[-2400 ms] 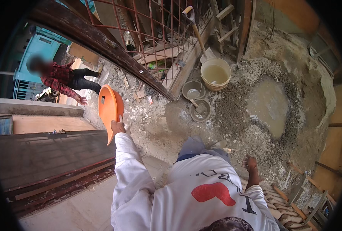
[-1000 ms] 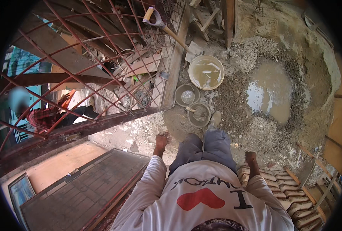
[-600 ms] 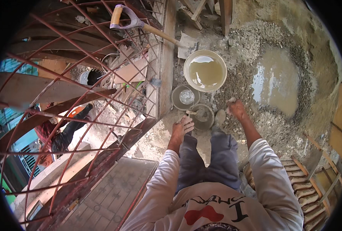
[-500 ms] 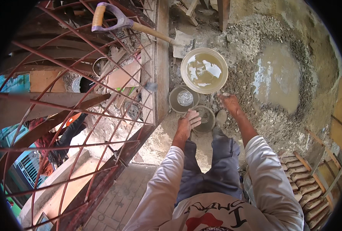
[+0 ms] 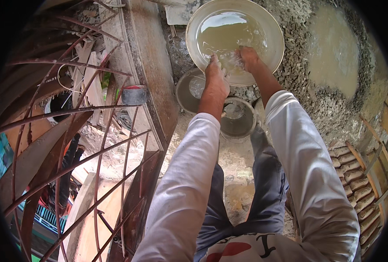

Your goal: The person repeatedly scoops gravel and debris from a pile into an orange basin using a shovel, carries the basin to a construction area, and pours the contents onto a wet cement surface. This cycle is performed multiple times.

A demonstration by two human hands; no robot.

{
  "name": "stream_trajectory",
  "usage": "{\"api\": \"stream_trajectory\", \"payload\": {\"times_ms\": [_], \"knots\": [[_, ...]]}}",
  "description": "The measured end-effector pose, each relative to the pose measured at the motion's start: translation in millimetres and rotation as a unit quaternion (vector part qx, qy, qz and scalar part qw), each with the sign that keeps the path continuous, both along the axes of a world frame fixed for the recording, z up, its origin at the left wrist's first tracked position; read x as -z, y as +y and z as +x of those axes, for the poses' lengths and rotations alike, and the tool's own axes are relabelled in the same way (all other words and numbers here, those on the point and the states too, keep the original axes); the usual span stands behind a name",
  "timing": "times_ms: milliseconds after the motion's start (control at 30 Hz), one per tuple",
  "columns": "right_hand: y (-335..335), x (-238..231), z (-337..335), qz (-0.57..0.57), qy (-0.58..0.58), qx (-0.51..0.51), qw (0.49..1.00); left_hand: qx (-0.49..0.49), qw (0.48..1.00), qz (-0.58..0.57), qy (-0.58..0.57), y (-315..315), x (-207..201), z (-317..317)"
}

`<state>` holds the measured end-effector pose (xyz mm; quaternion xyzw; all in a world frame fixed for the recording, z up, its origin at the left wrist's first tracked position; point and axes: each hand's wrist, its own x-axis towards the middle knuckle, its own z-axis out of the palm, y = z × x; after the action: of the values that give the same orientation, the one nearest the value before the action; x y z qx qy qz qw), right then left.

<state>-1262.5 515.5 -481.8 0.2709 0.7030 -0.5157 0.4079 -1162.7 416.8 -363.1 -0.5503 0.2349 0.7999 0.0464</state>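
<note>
A wide, pale bucket (image 5: 191, 43) full of murky brownish water stands in front of me at the top of the view. Over its near side reaches my left hand (image 5: 216, 81), fingers apart and empty, the fingertips at the water. My right hand (image 5: 250, 60) dips into the water just to the right, its fingertips partly hidden by a splash. Nothing shows in either hand. Below the large bucket sit two smaller grey buckets: the left bucket (image 5: 181, 99) is partly covered by my left hand, and the right bucket (image 5: 240, 131) contains a pale lump I cannot make out.
A rusty metal lattice (image 5: 74, 111) runs along my left, with a small dark cup-like container (image 5: 134, 94) beside it. Gravel (image 5: 296, 56) and a muddy puddle (image 5: 333, 52) lie to the right. Stacked roof tiles (image 5: 355, 183) stand at lower right.
Both hands have moved forward from above the small buckets into the large bucket, and the water is now rippling. My view has shifted closer, and the shovel handle has left it.
</note>
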Motion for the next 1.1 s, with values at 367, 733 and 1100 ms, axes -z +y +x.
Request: {"api": "stream_trajectory", "payload": {"times_ms": [367, 733, 1100], "knots": [[-50, -81, 69, 0.019, 0.375, -0.213, 0.902, -0.005, 0.952, 0.207, 0.224, -17, 59, -25], [-23, -33, -10, -0.368, -0.214, 0.23, 0.875, -0.029, 0.989, -0.021, 0.144, -24, 61, -20], [-47, -77, -73, -0.494, -0.015, 0.415, 0.764, -0.009, 0.997, 0.025, 0.067, 43, 93, -60]]}}
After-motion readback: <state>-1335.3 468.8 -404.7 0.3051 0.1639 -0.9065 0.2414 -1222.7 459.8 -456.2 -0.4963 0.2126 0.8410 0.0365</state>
